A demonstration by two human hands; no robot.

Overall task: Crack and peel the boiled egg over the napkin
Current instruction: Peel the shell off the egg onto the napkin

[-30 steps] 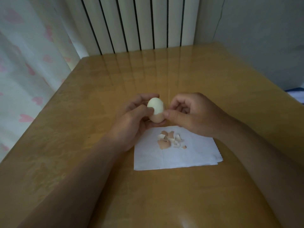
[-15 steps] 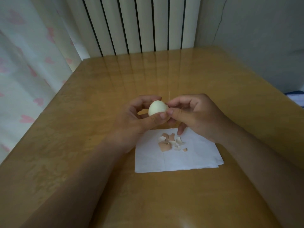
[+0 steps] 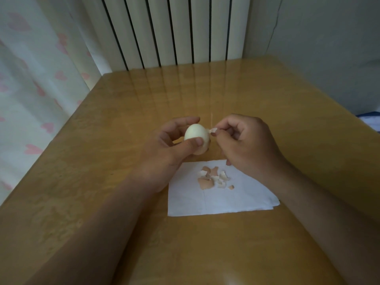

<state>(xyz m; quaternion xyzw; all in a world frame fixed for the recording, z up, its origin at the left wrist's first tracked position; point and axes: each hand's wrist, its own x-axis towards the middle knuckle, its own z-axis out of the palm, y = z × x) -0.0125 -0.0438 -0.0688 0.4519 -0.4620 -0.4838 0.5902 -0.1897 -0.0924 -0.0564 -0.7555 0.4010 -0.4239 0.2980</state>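
My left hand (image 3: 164,153) grips a boiled egg (image 3: 195,135) just beyond the napkin's far edge. The egg's upper part is bare and white; brown shell still covers its lower end (image 3: 202,151) under my thumb. My right hand (image 3: 246,145) pinches a small piece of shell (image 3: 213,131) just to the right of the egg. The white napkin (image 3: 216,200) lies flat on the table below my hands. A pile of several brown and white shell fragments (image 3: 213,178) sits on its upper middle.
The wooden table (image 3: 144,103) stretches to a white radiator (image 3: 174,31) at the back. A curtain with pink hearts (image 3: 30,79) hangs along the left edge. A grey wall (image 3: 329,48) runs on the right, with a blue-and-white item (image 3: 370,120) at the far right.
My right hand has pulled a bit of shell off the egg and drawn away to the right. My left hand has turned the egg, showing more bare white.
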